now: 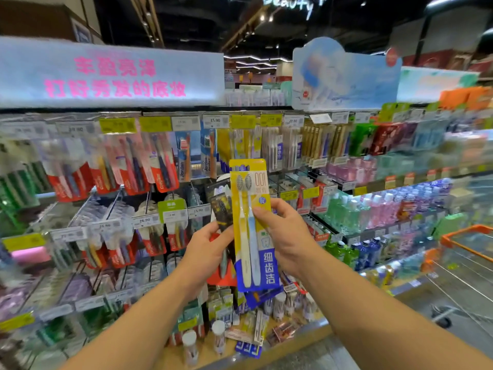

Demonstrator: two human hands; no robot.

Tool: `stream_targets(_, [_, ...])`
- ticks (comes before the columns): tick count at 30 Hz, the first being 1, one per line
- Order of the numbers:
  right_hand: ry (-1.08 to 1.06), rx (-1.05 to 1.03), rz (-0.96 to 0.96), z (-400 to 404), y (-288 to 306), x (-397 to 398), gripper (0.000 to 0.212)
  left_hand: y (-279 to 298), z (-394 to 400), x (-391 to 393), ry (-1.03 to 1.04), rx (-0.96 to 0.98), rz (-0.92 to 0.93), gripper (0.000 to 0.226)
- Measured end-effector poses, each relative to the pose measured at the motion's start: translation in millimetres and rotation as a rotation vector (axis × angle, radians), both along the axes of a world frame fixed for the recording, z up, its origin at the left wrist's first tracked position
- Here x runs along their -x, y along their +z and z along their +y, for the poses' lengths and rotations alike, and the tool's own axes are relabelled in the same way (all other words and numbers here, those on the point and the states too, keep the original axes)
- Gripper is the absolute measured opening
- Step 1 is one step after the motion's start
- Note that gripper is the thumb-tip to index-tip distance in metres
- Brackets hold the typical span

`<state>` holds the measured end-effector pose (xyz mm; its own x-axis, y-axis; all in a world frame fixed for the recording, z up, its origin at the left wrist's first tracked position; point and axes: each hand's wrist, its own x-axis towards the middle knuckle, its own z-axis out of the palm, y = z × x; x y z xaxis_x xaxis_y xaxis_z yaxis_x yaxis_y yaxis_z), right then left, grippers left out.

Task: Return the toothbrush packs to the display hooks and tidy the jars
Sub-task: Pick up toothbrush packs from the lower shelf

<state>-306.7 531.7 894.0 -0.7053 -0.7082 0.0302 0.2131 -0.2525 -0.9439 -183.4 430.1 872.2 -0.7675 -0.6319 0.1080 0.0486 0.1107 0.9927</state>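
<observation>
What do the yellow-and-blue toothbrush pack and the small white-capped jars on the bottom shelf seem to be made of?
Toothbrush pack: looks like glossy printed card with a clear plastic blister over two brushes; the front shows glare. White-capped jars: apparently clear plastic or glass bodies, since the contents show through, with matte white caps, likely plastic; blur leaves it open.

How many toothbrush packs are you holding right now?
2. A yellow-and-blue two-brush pack is pinched in the right hand; a dark pack, partly hidden behind it, is in the left hand. More may be hidden behind.
</observation>
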Motion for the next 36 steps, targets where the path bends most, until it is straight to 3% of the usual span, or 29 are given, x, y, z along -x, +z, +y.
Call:
stream_targets(8, [-0.064, 0.011, -0.056, -0.3, 11.2, 16.3, 0.004, -8.2, -17.0, 5.1, -0.034, 0.004, 0.025, 0.011])
stream_targets(14, [-0.109, -0.045, -0.087, -8.1, 14.7, 29.9, 0.006, -19.4, -27.1, -3.4, -0.043, 0.053, -0.025, 0.012])
stream_targets(17, [-0.12, -0.066, -0.077, -14.9, 13.8, 40.0, 0.004, -29.0, -32.5, -7.5, -0.034, 0.051, -0.052, 0.025])
stream_targets(21, [-0.162, -0.078, -0.046, -28.2, 11.9, 60.0, 0.013, -48.1, -45.7, -11.4, -0.018, 0.014, -0.111, 0.009])
stream_targets(30, [-0.249, -0.168, -0.005, -105.9, 1.7, 129.9, 0.016, -88.1, -105.3, 10.8, -0.135, 0.039, -0.265, 0.015])
stream_targets(36, [-0.201, -0.188, -0.017, -169.9, -2.8, 170.8, 0.017, -105.3, -140.3, 42.0, -0.142, -0.004, -0.242, 0.015])
